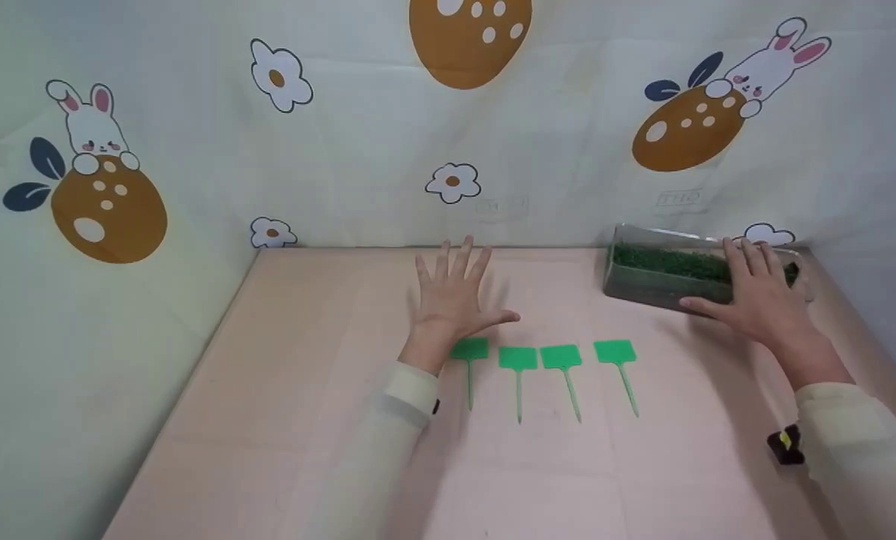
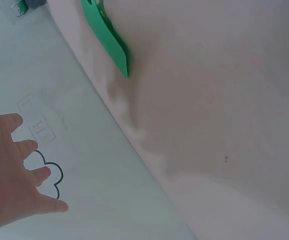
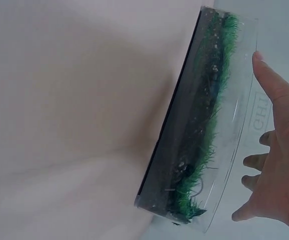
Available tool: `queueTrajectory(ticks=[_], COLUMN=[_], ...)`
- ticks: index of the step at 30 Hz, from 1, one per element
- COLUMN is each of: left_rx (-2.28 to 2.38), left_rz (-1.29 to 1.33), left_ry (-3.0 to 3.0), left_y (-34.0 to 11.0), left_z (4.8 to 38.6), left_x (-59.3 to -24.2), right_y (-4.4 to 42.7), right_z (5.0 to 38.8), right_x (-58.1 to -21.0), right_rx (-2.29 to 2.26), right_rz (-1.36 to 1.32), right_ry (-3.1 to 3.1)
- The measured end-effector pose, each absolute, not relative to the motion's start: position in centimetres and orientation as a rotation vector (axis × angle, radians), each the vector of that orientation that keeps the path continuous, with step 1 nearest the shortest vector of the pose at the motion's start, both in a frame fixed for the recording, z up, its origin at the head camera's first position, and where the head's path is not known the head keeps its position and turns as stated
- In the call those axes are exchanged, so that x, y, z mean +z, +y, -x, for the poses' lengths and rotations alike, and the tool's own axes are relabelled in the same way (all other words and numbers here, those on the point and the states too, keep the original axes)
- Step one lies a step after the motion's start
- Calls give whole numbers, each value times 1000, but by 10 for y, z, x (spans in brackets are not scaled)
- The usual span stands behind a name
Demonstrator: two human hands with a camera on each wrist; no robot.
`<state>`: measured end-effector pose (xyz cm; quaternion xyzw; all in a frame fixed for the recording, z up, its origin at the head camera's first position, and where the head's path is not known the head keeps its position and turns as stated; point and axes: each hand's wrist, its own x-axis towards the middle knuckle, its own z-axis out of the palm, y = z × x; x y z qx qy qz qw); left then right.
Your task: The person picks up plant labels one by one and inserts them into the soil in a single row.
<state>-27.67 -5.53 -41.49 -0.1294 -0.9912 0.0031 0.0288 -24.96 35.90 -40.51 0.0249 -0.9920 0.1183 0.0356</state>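
My left hand is spread above the table, fingers apart and holding nothing; its wrist overlaps the leftmost of several green label stakes. In the left wrist view the spread hand is at the left, with a green label near the top. At the back right, my right hand is spread over the right part of a clear box with green grass and dark soil. The right wrist view has the hand beside the box, fingers straight; whether it touches the rim I cannot tell.
The table has a pale pink cover. Behind it hangs a white cloth printed with rabbits, eggs and flowers. A small black object with a yellow mark is beside the right sleeve.
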Motion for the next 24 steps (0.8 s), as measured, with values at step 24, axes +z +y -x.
queueTrajectory(ticks=[24], left_rx=[-25], left_rz=[378], left_ry=[-3070], left_y=[-61], left_z=[276], left_x=[-420], right_y=[389], right_z=[247], right_x=[-413], right_rx=[451], right_rz=[104], right_ry=[-2948])
